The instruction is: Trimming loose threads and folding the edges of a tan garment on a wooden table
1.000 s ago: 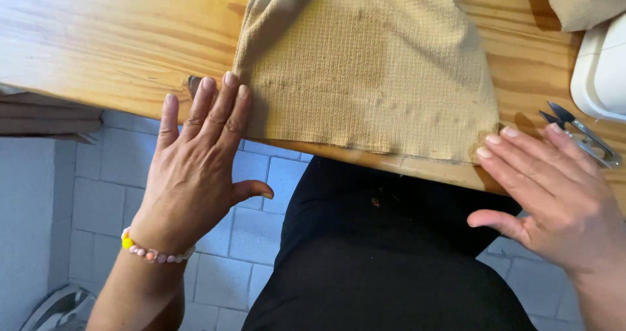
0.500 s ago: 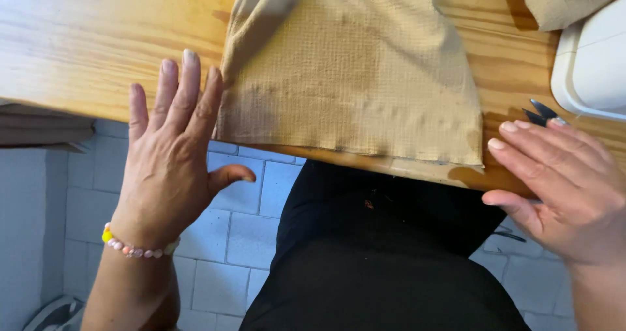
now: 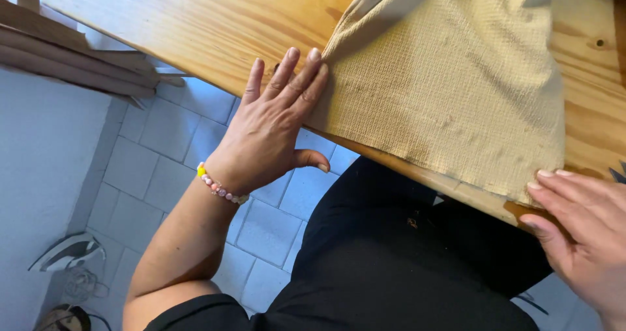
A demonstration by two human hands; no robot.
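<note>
Left hand (image 3: 270, 132) pressing flat, fingers spread wide, on tan waffle cloth (image 3: 450, 83) lying at wooden table (image 3: 195, 25) edge. Right hand (image 3: 580, 217) open, fingertips pinning corner, prob. touching. Keeping both palms flat w/ even tension.

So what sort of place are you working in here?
Probably a home sewing or ironing corner. Both hands press a tan waffle-weave fabric flat on a wooden table, and a clothes iron sits on the tiled floor below.
</note>
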